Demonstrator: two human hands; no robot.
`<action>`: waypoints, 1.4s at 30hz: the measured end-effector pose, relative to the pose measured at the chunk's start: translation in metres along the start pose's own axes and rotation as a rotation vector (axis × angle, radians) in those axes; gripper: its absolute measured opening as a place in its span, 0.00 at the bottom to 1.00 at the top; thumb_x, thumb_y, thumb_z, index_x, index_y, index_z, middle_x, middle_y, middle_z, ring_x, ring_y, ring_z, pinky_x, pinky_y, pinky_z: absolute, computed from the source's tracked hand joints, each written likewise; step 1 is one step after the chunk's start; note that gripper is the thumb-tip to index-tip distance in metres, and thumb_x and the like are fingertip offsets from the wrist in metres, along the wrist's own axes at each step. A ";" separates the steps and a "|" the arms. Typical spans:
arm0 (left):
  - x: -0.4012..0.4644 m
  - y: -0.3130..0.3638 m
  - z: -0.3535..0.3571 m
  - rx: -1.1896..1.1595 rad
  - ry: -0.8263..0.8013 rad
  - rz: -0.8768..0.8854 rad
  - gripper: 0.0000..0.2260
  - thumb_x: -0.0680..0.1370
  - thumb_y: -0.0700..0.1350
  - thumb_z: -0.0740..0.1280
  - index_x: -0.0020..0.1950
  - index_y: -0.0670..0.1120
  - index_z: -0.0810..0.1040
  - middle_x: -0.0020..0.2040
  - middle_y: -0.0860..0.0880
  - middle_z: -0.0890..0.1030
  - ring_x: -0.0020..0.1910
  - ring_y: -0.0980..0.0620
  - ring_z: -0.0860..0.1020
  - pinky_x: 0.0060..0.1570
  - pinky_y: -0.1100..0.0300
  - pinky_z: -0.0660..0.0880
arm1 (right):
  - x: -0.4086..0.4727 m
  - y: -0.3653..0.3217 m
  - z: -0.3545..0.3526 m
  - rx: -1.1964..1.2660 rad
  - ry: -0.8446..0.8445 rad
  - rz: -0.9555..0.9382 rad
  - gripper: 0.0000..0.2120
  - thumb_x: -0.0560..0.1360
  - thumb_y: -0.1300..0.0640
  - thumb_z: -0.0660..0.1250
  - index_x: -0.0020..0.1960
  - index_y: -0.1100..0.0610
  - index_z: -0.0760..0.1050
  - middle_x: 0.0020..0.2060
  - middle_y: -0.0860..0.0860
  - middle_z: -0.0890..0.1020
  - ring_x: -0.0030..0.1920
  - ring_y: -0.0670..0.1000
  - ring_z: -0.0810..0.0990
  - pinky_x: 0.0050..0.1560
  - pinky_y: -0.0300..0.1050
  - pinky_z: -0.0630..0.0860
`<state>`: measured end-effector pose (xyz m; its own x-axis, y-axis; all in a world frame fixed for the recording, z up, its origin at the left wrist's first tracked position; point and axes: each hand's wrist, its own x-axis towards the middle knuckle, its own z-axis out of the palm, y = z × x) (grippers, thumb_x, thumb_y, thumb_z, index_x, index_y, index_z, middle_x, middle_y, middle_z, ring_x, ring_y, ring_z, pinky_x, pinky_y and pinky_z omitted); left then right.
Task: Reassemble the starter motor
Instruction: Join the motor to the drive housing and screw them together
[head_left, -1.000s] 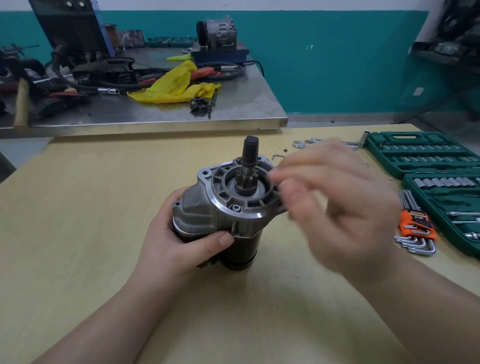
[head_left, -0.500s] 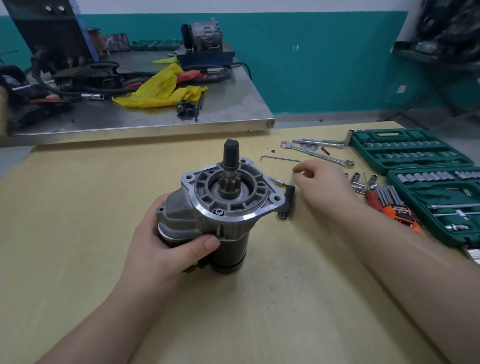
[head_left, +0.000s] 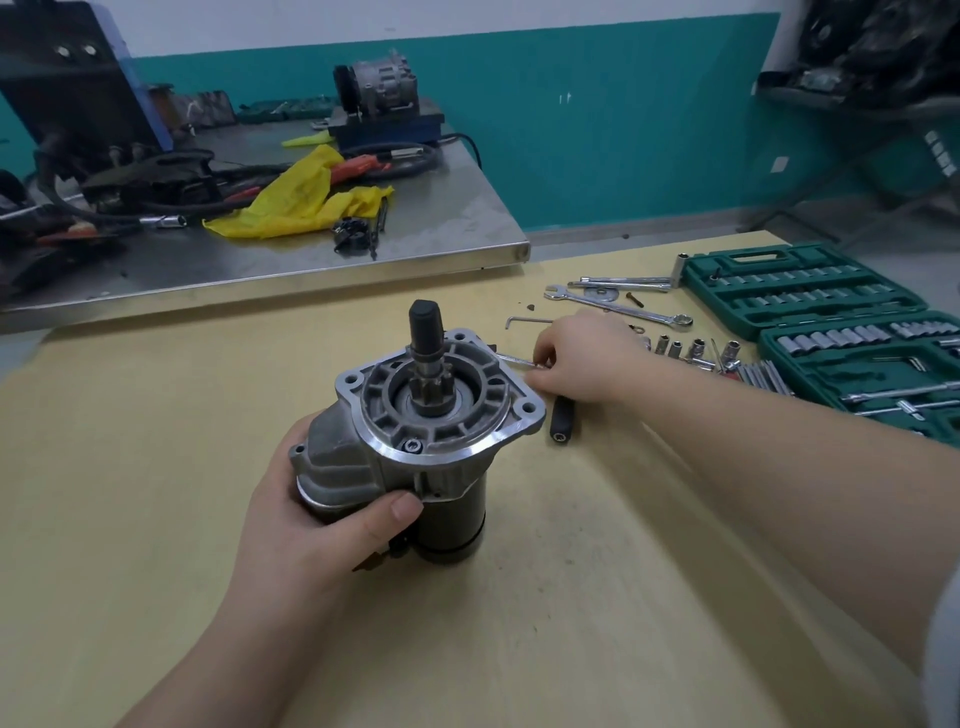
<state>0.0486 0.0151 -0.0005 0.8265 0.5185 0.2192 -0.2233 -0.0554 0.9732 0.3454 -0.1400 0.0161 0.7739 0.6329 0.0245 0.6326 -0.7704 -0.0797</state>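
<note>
Standing upright on the pale yellow wooden tabletop (head_left: 156, 467), same spot as before: grey cast-metal starter motor (head_left: 421, 441), gripped around its housing by the left hand (head_left: 311, 519). Moved nearer the flange since half a second ago: right hand (head_left: 582, 364), fingers pinching a thin steel rod (head_left: 514, 360) above a black-handled tool (head_left: 562, 423).

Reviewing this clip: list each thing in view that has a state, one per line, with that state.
starter motor: upright on the table, pinion shaft up, one screw seated in the flange.
left hand: grips the starter motor's housing.
right hand: on the table, fingers at a thin metal tool beside the motor; grip unclear.
black-handled tool: lying flat.
socket set cases: open.
combination wrench: lying loose.
</note>
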 end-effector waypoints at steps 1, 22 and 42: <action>0.000 0.001 0.000 -0.002 0.000 -0.001 0.42 0.59 0.59 0.88 0.70 0.51 0.80 0.59 0.42 0.87 0.56 0.32 0.84 0.46 0.55 0.84 | -0.001 0.000 0.001 -0.017 0.003 -0.016 0.14 0.77 0.37 0.66 0.53 0.43 0.84 0.46 0.44 0.84 0.50 0.51 0.80 0.48 0.48 0.74; 0.001 -0.002 -0.002 -0.023 0.009 -0.016 0.41 0.58 0.63 0.89 0.68 0.55 0.81 0.59 0.43 0.88 0.53 0.38 0.88 0.46 0.48 0.84 | -0.062 -0.045 -0.066 1.709 -0.137 -0.086 0.08 0.84 0.63 0.66 0.62 0.59 0.80 0.42 0.54 0.83 0.42 0.51 0.77 0.40 0.43 0.71; 0.001 -0.007 -0.006 0.013 -0.014 -0.027 0.42 0.63 0.58 0.89 0.72 0.48 0.78 0.62 0.40 0.86 0.57 0.39 0.86 0.47 0.54 0.82 | -0.122 -0.091 -0.134 1.390 0.312 -0.517 0.07 0.81 0.59 0.65 0.58 0.54 0.79 0.43 0.53 0.88 0.41 0.45 0.83 0.42 0.37 0.77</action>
<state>0.0478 0.0214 -0.0077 0.8390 0.5083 0.1941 -0.1944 -0.0532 0.9795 0.1977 -0.1578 0.1535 0.5713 0.6240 0.5331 0.4353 0.3202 -0.8414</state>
